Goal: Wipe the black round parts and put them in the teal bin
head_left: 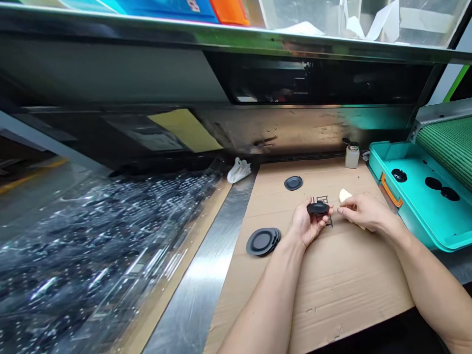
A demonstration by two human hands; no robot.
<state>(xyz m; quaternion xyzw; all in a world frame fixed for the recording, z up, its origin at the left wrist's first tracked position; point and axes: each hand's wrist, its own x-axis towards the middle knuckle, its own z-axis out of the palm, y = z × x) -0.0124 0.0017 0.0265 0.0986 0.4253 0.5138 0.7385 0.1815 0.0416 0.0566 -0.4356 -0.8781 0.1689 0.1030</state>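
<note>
My left hand (308, 223) is closed around a round black part (318, 208) over the cardboard sheet (332, 290). Just to its right, my right hand (363, 211) has its thumb and fingers pinched together; whatever they hold is too small to make out. A cream-coloured pad (344, 195) shows behind the right fingers, partly hidden. One black disc (293, 183) lies flat on the cardboard beyond the left hand. Nearer to me and further left sits a small stack of black discs (262, 241).
A teal tray (424, 216) with several black round parts stands at the right, beside a green mesh belt (452, 142). A small bottle (352, 155) and white crumpled tissue (239, 170) sit behind. Clear plastic trays (92, 246) fill the left; a metal-edged shelf crosses above.
</note>
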